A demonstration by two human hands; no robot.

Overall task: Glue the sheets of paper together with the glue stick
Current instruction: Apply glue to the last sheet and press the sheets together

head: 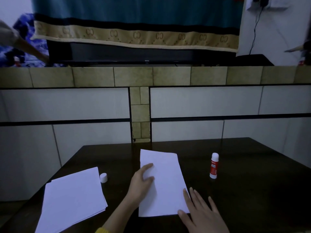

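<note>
Both hands, left (143,180) and right (200,211), lay flat, fingers straight, on the thin, floppy white paper sheet (165,184); best lifted by an edge.

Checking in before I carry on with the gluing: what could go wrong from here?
The red-and-white glue stick stands uncapped on the dark table, its small white cap lying far off beside the white paper stack; it may dry out or get knocked over. The left hand and right hand press the middle white sheet, which could slide askew.

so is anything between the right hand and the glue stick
Nothing visible. The right hand rests at the middle sheet's right edge, and only bare dark table lies between it and the upright, uncapped glue stick.
</note>
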